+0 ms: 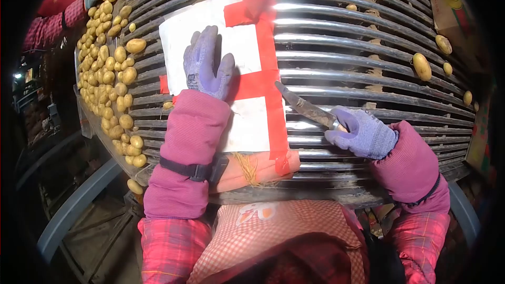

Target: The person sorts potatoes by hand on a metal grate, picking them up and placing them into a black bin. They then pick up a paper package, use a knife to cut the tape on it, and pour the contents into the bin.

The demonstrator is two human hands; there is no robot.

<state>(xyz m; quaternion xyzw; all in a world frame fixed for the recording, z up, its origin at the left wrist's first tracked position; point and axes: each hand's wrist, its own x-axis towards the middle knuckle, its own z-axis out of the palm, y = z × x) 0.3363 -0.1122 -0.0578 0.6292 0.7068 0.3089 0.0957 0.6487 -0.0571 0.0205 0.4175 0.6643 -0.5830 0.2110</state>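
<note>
My left hand (206, 66), in a purple glove, lies flat with its fingers stretched out on a white board (244, 126) bound with red tape (271, 92). In my gloved right hand (357, 132) is a knife (307, 109), its dark, stained blade pointing up and left toward the board's right edge. The board rests on the metal bars of a roller bed (336, 39). Along its near edge lies a rolled pink cloth (239, 172) with a tuft of yellow strands (247, 168).
Many potatoes (108, 76) are piled along the left side of the bars. Several more potatoes (422, 67) sit at the right. Another person's sleeve (50, 29) shows at the upper left. A printed box (452, 2) stands at the upper right.
</note>
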